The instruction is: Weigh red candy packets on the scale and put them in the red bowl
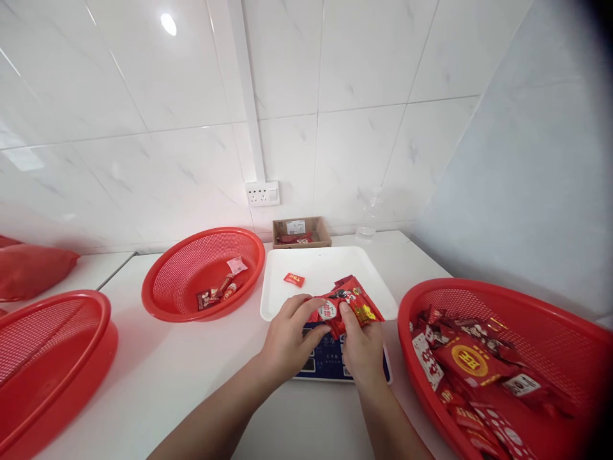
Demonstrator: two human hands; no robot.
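Both hands hold a small bunch of red snack packets (352, 295) over the front part of a digital scale. My left hand (292, 335) pinches the left end between thumb and fingers. On the right end my right hand (363, 345) is closed, its thumb on top. Beneath them lies the scale's white tray (287, 303), with one small red packet (294, 279) on it. The scale's blue panel (330, 364) is partly covered by the hands. To the right stands a red plastic basket (431, 291) with many packets, among them a red one with a gold emblem (472, 361).
Left of the scale is a red basket (163, 281) with several small packets. Another red basket (90, 358) stands at the far left, near a red bag (36, 268). A cardboard box (323, 233) and a clear bottle (368, 220) stand by the tiled wall.
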